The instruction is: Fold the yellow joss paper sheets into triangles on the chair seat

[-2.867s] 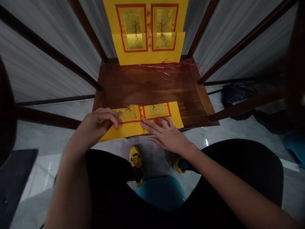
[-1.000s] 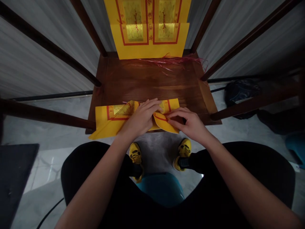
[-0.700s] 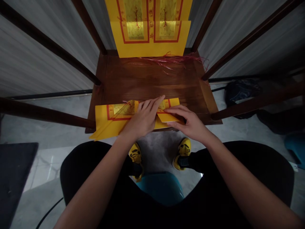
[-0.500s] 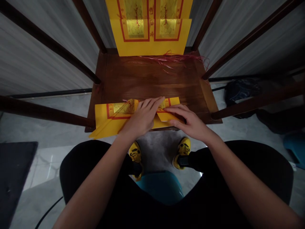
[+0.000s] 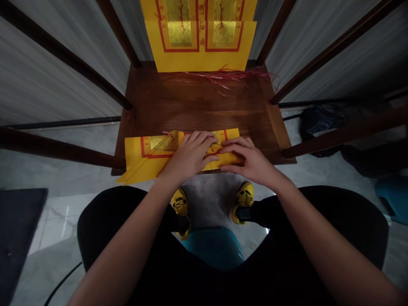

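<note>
A yellow paper sheet [image 5: 137,157] with red borders and gold panels lies along the near edge of the brown wooden board. Its left part is folded into a slanting point that hangs over the edge. My left hand [image 5: 193,155] rests on the middle of the sheet, fingers stretched out and thumb apart. Beside it, my right hand [image 5: 247,159] touches the right part of the paper with its fingers extended and spread. The paper under both palms is hidden.
More yellow printed sheets [image 5: 200,61] lie overlapped at the far end of the wooden board [image 5: 197,102]. Pink plastic strings [image 5: 229,76] lie before them. Dark wooden posts [image 5: 117,34] rise at the corners. A teal stool [image 5: 212,246] is below me.
The raised flap at the right of the sheet now lies flatter. My left thumb has spread out to the right, and the right hand's fingers have opened a little.
</note>
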`<state>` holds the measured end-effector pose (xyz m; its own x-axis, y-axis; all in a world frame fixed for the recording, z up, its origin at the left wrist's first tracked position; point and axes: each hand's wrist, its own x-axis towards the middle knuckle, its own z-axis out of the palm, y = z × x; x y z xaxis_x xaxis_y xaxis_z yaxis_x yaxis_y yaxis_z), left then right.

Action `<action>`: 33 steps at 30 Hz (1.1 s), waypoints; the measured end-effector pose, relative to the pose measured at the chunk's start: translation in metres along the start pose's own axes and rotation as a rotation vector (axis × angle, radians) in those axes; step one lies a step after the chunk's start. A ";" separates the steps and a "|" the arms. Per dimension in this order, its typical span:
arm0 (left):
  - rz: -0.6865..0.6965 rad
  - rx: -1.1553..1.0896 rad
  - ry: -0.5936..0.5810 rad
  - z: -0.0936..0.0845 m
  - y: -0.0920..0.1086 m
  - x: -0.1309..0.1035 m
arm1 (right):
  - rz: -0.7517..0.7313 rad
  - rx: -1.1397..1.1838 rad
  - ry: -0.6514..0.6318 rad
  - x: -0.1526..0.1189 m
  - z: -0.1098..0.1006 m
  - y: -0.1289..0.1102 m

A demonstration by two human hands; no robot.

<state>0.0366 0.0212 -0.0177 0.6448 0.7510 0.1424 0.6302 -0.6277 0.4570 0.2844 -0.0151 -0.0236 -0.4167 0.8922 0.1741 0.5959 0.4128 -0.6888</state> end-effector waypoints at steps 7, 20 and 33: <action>0.028 -0.019 0.020 0.006 -0.011 -0.001 | 0.140 0.072 0.047 0.003 -0.008 0.006; 0.035 -0.048 -0.049 0.004 -0.012 0.000 | 0.136 0.097 0.048 0.004 -0.003 0.004; 0.036 -0.036 -0.106 0.000 -0.008 -0.001 | 0.130 0.142 0.004 0.007 -0.010 0.004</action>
<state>0.0312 0.0252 -0.0213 0.7099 0.7012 0.0666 0.5914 -0.6447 0.4844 0.2908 -0.0056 -0.0187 -0.3394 0.9373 0.0797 0.5421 0.2641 -0.7978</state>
